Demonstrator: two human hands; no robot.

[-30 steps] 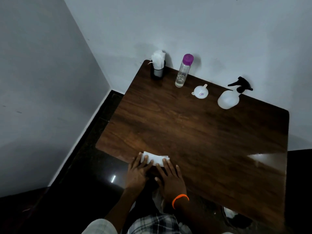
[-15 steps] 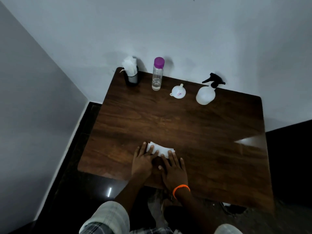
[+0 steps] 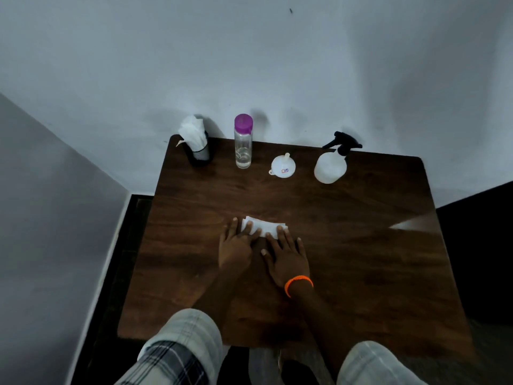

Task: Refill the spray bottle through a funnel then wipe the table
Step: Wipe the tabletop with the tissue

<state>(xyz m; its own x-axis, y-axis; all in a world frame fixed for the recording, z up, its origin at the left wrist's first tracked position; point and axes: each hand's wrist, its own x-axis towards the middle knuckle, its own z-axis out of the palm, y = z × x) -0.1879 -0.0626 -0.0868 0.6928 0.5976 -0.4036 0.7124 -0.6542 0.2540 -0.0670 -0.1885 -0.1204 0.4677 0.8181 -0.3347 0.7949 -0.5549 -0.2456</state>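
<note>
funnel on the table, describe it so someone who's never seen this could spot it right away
Look along the far edge of the dark wooden table, by the wall. Between the purple-capped clear bottle and the black-triggered spray bottle lies the funnel. It is the smallest, lowest thing there: a white round bowl with a short spout.

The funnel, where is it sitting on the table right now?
In the head view, the funnel sits upside down near the far edge of the table, between the clear bottle on its left and the spray bottle on its right.
</note>
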